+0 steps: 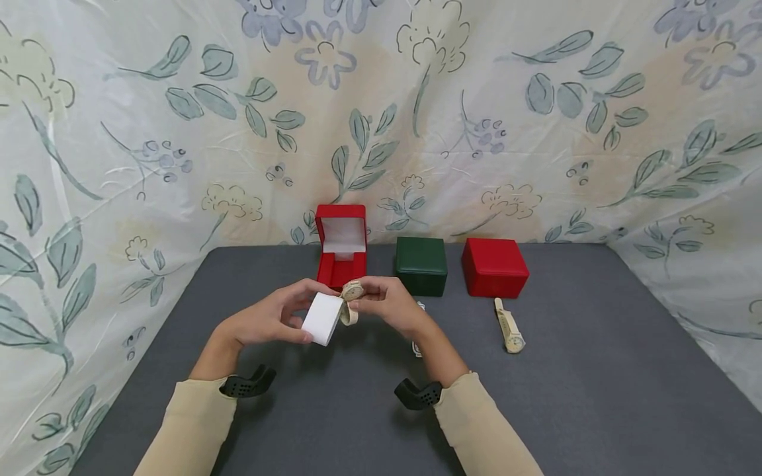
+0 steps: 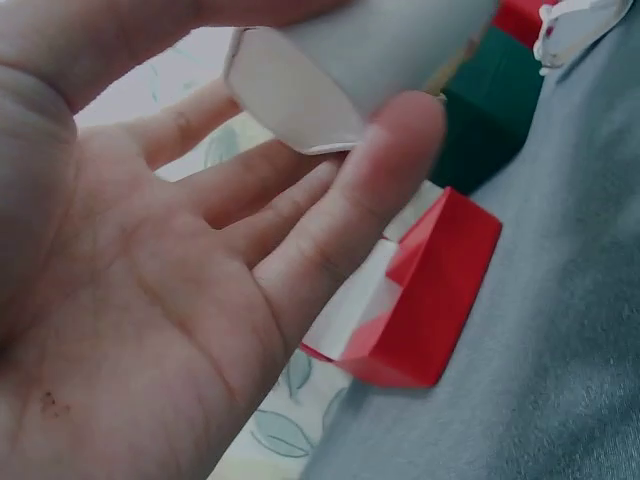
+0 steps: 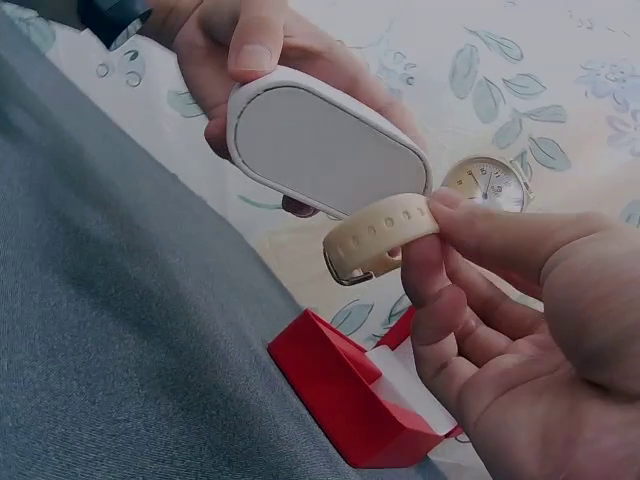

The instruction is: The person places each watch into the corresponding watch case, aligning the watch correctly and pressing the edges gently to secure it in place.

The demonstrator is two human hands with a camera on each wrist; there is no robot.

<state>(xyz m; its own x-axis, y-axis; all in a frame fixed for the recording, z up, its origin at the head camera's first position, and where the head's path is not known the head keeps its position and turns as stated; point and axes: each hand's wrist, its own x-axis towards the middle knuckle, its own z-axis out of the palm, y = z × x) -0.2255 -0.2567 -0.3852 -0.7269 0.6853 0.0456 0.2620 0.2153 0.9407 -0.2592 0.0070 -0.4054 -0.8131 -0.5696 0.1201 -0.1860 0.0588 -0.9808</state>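
My left hand pinches a white watch cushion between thumb and fingers, tilted above the table. In the right wrist view the cushion turns its flat oval end to the camera. My right hand holds a cream wristwatch right beside the cushion. Thumb and forefinger grip its holed strap, which curves in a loop with the buckle hanging, while the round dial shows past the thumb. From the frames I cannot tell whether the strap touches the cushion.
Behind the hands stands an open red watch box, lid raised, white lining. To its right are a closed green box and a closed red box. Another cream watch lies at right. A white watch is partly hidden by my right forearm.
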